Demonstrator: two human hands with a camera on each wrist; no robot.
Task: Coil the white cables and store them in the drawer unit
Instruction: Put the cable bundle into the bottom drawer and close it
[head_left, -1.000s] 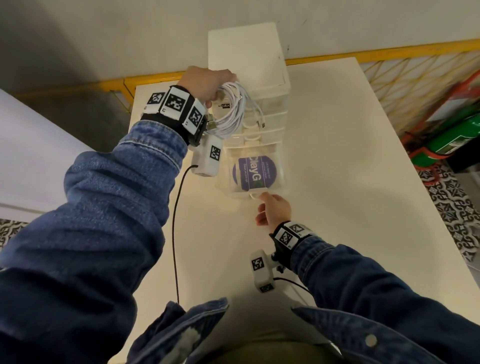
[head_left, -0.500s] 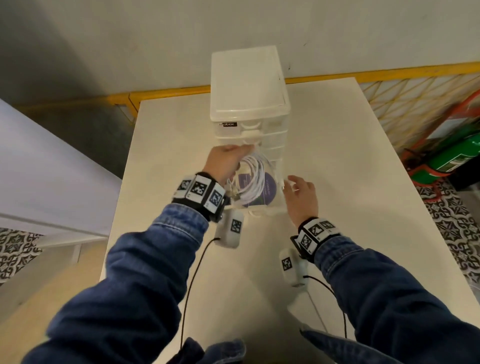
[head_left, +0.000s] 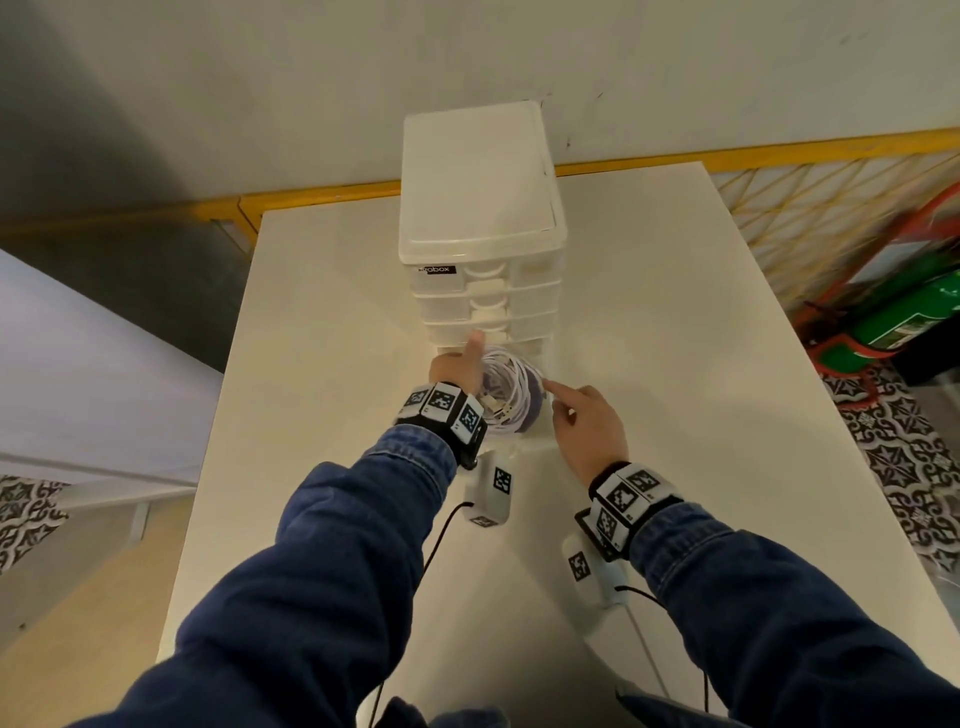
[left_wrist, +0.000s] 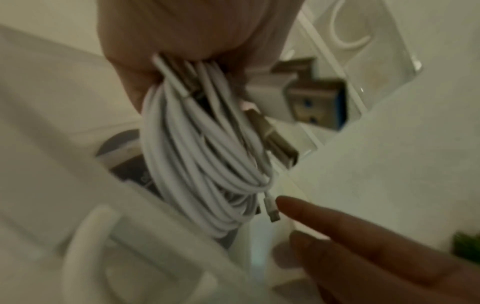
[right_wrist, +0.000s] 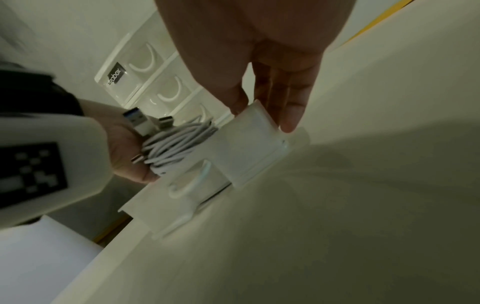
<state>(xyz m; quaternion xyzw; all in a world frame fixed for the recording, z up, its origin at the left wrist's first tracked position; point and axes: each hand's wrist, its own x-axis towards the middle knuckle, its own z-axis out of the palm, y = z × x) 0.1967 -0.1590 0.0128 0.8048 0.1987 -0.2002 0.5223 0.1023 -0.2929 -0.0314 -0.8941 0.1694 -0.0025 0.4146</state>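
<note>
while hanging below the left hand (head_left: 457, 366) grip, coiled cables (head_left: 506, 389) fill its clasp.

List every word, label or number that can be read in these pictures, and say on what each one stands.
"...abox": black label at the top left of the drawer unit; its first letters are blurred.
Purple round sticker in the open bottom drawer: the coiled white cables cover it, nothing readable.
Wrist bands: black-and-white square codes only, no words.
</note>
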